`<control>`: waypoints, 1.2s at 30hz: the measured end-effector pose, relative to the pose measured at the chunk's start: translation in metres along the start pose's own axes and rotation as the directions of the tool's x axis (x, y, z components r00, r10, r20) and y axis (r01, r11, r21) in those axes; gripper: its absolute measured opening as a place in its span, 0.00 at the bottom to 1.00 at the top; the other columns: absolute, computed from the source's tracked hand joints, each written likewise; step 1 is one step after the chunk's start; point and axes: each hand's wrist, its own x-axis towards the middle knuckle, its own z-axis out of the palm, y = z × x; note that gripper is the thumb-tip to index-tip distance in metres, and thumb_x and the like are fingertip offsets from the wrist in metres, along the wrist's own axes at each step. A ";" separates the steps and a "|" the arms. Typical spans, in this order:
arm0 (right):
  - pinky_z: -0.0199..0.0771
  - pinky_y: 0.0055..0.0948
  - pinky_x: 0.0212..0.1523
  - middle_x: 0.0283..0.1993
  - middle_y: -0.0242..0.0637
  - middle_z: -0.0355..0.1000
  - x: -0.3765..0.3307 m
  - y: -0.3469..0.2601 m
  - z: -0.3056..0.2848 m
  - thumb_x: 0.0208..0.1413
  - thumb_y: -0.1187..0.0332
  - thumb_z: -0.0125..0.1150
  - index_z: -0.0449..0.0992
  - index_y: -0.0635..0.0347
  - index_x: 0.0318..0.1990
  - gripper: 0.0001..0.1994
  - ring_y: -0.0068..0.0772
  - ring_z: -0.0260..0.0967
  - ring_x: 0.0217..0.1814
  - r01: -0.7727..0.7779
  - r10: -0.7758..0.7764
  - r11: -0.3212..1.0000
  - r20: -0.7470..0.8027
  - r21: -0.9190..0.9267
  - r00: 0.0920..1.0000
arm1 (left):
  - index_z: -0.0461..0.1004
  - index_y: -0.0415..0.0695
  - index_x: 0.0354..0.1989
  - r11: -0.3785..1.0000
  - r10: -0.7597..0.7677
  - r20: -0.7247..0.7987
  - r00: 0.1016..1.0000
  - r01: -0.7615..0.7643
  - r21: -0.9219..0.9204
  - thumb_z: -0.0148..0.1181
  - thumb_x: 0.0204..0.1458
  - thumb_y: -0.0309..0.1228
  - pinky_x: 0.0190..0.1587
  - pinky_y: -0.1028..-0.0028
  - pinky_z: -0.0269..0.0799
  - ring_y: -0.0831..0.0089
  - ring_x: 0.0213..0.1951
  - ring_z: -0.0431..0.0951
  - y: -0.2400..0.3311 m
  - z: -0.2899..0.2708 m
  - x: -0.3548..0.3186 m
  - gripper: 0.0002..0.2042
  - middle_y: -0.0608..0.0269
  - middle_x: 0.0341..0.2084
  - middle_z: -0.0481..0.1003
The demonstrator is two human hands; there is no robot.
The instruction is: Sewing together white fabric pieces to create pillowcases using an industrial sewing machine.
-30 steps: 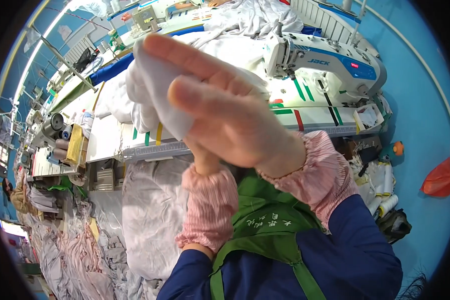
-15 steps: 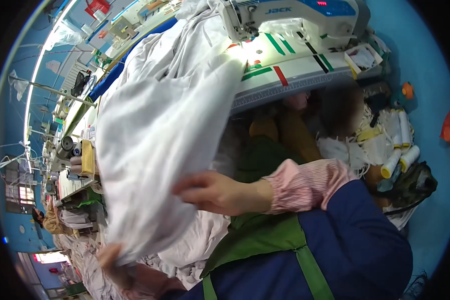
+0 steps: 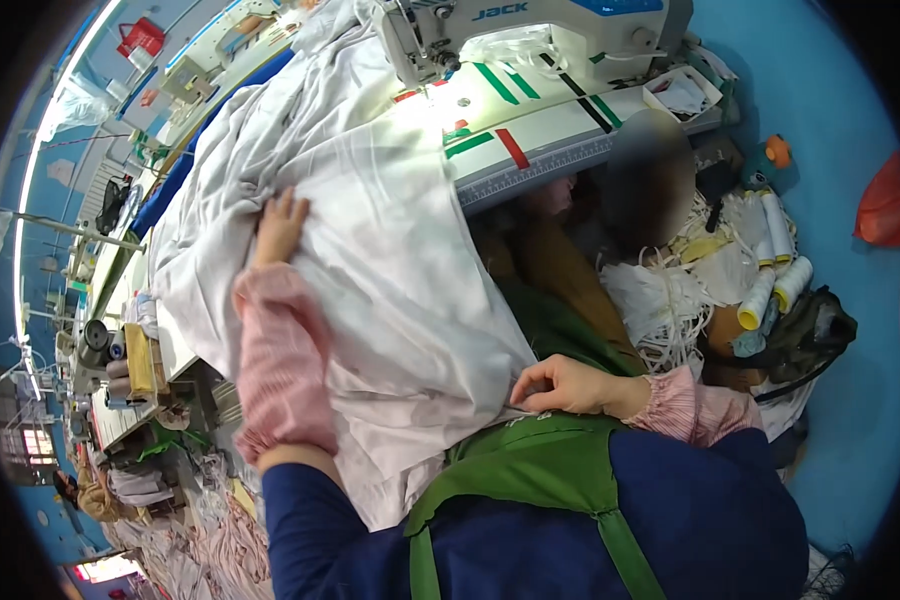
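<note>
A large white cloth (image 3: 400,290) spreads from the sewing machine (image 3: 530,30) over the table edge and down onto my lap. My left hand (image 3: 282,228) lies flat on it with fingers spread, beside a band of bunched folds. Close to my lap, my right hand (image 3: 570,387) is closed in a pinch on the cloth's right-hand edge. The cloth's far edge lies under the lit needle area of the machine. Both my arms wear pink striped sleeve covers.
A ruler strip (image 3: 530,172) runs along the table's front edge, with coloured tape on the top. A small white box (image 3: 682,95) sits at its right end. Thread cones (image 3: 775,290) and white strips (image 3: 660,310) lie at the right. Heaped cloth (image 3: 215,550) lies lower left.
The cloth, lifted and blurred before, now lies spread out flat. My left hand has moved up from the lower left onto it. My right hand has moved right, to the cloth's edge.
</note>
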 end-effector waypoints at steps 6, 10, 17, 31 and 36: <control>0.72 0.22 0.44 0.42 0.34 0.80 -0.015 0.013 0.000 0.57 0.75 0.62 0.80 0.64 0.45 0.10 0.20 0.74 0.42 0.260 -0.255 0.965 0.115 -0.026 0.960 | 0.66 0.47 0.65 0.998 0.045 -0.141 0.989 -0.050 -0.036 0.52 0.58 0.55 0.67 0.58 0.54 0.42 0.65 0.59 -0.023 0.010 0.013 0.32 0.38 0.64 0.61; 0.73 0.23 0.50 0.43 0.36 0.80 -0.028 0.012 -0.001 0.57 0.78 0.57 0.80 0.65 0.46 0.11 0.24 0.75 0.46 0.259 -0.249 0.964 0.146 -0.053 0.957 | 0.72 0.39 0.56 1.000 -0.003 -0.206 0.979 0.006 0.013 0.59 0.56 0.41 0.61 0.61 0.64 0.46 0.59 0.66 0.034 -0.032 -0.038 0.23 0.42 0.55 0.70; 0.72 0.26 0.49 0.43 0.37 0.80 -0.034 0.021 0.004 0.53 0.79 0.54 0.80 0.63 0.46 0.14 0.26 0.76 0.44 0.371 -0.353 0.921 0.154 -0.114 0.923 | 0.76 0.43 0.48 0.314 0.938 -0.012 0.345 -0.866 -0.389 0.53 0.52 0.27 0.51 0.67 0.72 0.64 0.50 0.74 0.215 -0.061 -0.198 0.14 0.58 0.51 0.74; 0.73 0.30 0.42 0.39 0.41 0.79 -0.052 0.032 0.007 0.56 0.79 0.56 0.81 0.60 0.44 0.11 0.34 0.76 0.40 0.500 -0.499 0.820 0.083 -0.279 0.863 | 0.72 0.41 0.36 0.321 0.947 0.144 0.286 -0.853 -0.411 0.57 0.45 0.26 0.31 0.66 0.74 0.65 0.31 0.76 0.276 -0.117 -0.242 0.08 0.62 0.34 0.68; 0.75 0.36 0.45 0.39 0.42 0.79 -0.053 0.031 0.004 0.53 0.79 0.59 0.81 0.56 0.41 0.11 0.45 0.76 0.43 0.570 -0.564 0.759 0.119 -0.316 0.817 | 0.73 0.39 0.37 0.248 0.969 0.134 0.209 -0.791 -0.559 0.59 0.46 0.26 0.33 0.66 0.78 0.58 0.34 0.79 0.302 -0.104 -0.229 0.09 0.54 0.44 0.70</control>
